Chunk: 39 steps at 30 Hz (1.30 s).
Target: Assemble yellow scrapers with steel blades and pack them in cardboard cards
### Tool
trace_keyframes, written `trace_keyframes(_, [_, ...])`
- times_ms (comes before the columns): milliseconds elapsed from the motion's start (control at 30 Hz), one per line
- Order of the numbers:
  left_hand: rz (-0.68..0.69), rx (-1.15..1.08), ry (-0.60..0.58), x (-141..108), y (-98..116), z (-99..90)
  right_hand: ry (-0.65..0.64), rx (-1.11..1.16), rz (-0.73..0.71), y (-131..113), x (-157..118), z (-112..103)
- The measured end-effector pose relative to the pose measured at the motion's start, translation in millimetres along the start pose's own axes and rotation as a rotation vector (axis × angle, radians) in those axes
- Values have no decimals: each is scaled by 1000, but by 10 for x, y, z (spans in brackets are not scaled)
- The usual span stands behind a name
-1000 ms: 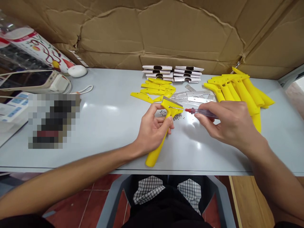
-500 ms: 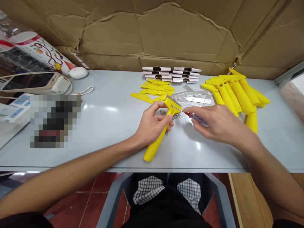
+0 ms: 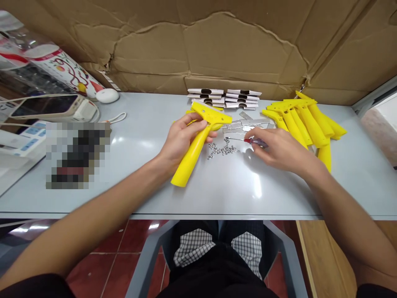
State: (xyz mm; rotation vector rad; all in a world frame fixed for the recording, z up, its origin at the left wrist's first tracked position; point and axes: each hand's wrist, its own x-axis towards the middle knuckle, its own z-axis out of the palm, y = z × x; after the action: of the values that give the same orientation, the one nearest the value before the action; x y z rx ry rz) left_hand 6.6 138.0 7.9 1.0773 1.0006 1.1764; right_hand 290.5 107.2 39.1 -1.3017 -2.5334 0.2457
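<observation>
My left hand is closed round the neck of a yellow scraper handle, its wide head up and its round end towards me. My right hand grips a screwdriver with a red and clear handle. The shaft points left, its tip close to a scatter of small screws on the table, apart from the scraper. Behind the screws lie flat metal blades. Several yellow handles are piled right of the blades. Yellow flat pieces are mostly hidden behind the held scraper.
White folded card pieces stand stacked at the back of the grey table, before a cardboard wall. At the left are a phone, a white mouse, bottles and a blurred-out object.
My left hand has lifted the scraper up and left, away from the screwdriver tip, uncovering the screws. The screwdriver tip has left the scraper head. The view has shifted slightly.
</observation>
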Motion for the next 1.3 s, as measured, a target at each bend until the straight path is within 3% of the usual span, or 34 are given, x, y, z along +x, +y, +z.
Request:
trace_keyframes(133, [-57, -98, -61, 74, -33, -45, -84, -97, 28, -10, 22, 19])
trace_keyframes(433, [-123, -230, -117, 15, 44, 21, -200, -323, 239, -7, 53, 44])
trace_keyframes(633, [-224, -366, -91, 17, 76, 47, -210, -374, 361, 8, 40, 7])
trace_keyframes(867, [-207, -395, -75, 28, -52, -4, -139, -393, 291, 35, 35, 77])
trace_keyframes(1033, [-226, -435, -118, -13, 2, 30, -28, -329, 152, 113, 31, 165])
trace_keyframes(1167, [-109, -261, -104, -70, 58, 125, 111, -178, -20, 96, 44, 243])
trace_keyframes(1300, [-6, -79, -67, -128, 63, 191, 97, -115, -78, 11, 63, 336])
